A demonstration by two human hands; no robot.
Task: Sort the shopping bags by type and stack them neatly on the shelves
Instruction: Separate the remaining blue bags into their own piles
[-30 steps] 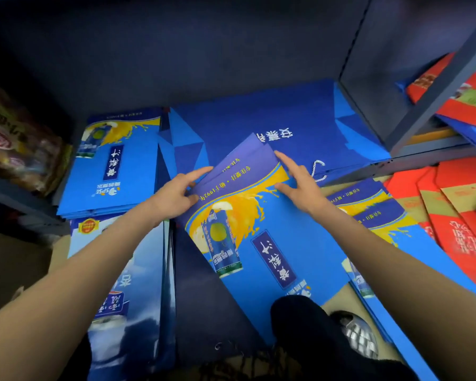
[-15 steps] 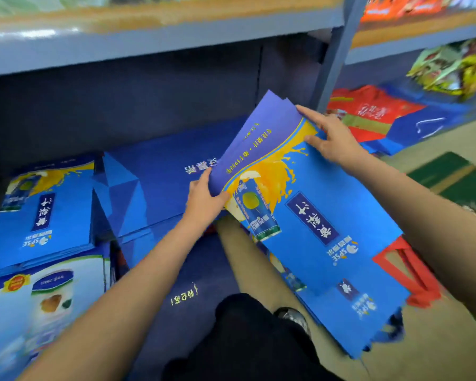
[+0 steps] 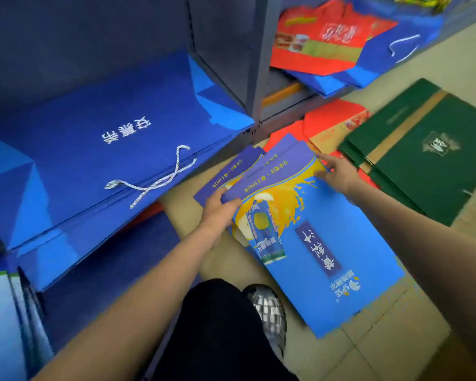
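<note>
A fanned stack of light blue juice bags, printed with an orange splash and a can, lies low over the floor right of the shelf unit. My left hand grips the stack's upper left edge, fingers under the purple top flaps. My right hand pinches the upper right corner between fingers and thumb. On the bottom shelf to the left lies a pile of large dark blue bags with a white cord handle.
A grey shelf post stands just behind the stack. Red bags lie on the right-hand shelf, more red bags and dark green bags on the floor. White-and-blue bags stand lower left. My knee and shoe are below.
Both hands have carried the juice bags from in front of the shelf down and to the right, onto the floor. My view has swung right and downward.
</note>
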